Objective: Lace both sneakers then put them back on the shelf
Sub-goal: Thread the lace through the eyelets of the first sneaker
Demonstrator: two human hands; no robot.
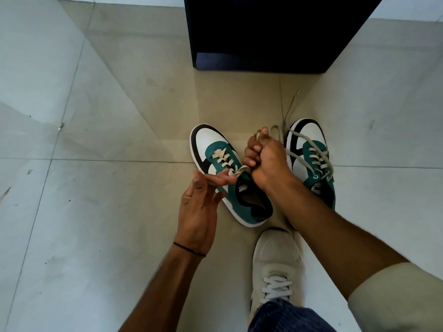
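Two green, white and black sneakers stand on the tiled floor. The left sneaker (223, 171) is tilted, toe pointing up-left, with its cream lace (224, 158) threaded through most eyelets. My right hand (266, 159) is closed in a fist around the lace ends just above its tongue. My left hand (203, 200) hovers at the shoe's left side with fingers spread, its fingertips touching the lace near the top eyelets. The right sneaker (311, 159) stands behind my right wrist, its lace (318, 154) loosely threaded, loose ends trailing over the floor.
A dark shelf unit (263, 34) stands on the floor straight ahead, beyond the sneakers. My own foot in a pale grey shoe (275, 264) rests just below the pair. Pale floor tiles (84, 212) extend to the left and right.
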